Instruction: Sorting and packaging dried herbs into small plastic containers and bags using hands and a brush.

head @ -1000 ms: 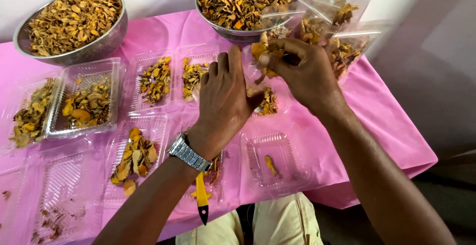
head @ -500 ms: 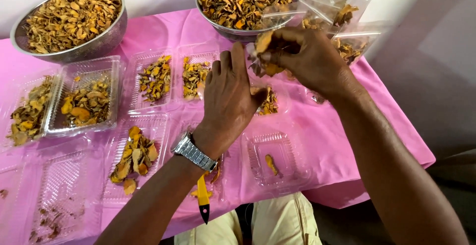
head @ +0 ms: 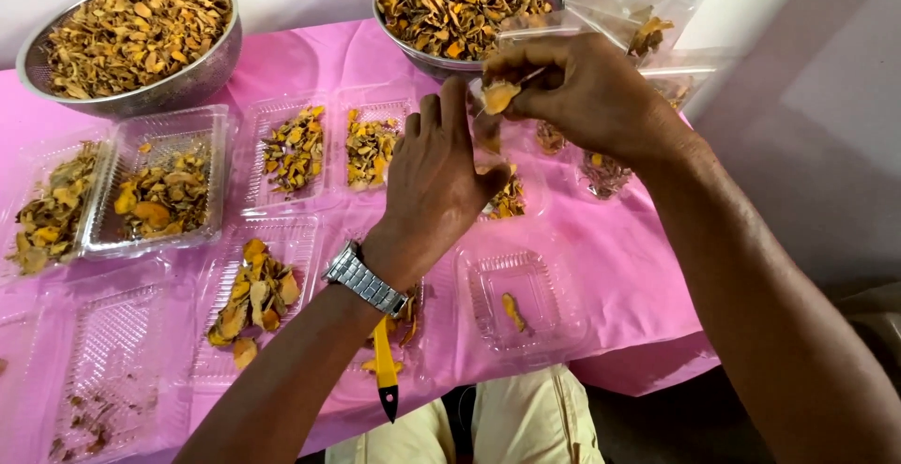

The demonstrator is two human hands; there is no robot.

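My right hand [head: 587,98] pinches a dried orange-yellow slice [head: 498,96] at its fingertips, just in front of a steel bowl [head: 418,51] heaped with the same dried slices. My left hand [head: 434,182], with a metal wristwatch [head: 364,281], is held flat, back towards me, fingers stretched up next to the slice. Nothing shows in it, but its palm is hidden. Below the hands a clear plastic tray [head: 507,199] holds a few slices.
A second steel bowl [head: 192,79] of slices stands at the back left of the pink tablecloth [head: 619,248]. Several clear trays, some filled [head: 293,150], one holding a single slice [head: 526,304], lie around. A yellow-handled knife [head: 385,375] lies by the front edge. Plastic bags [head: 657,14] sit back right.
My right hand has risen a little with the slice still pinched. My left hand has stayed nearly where it was.
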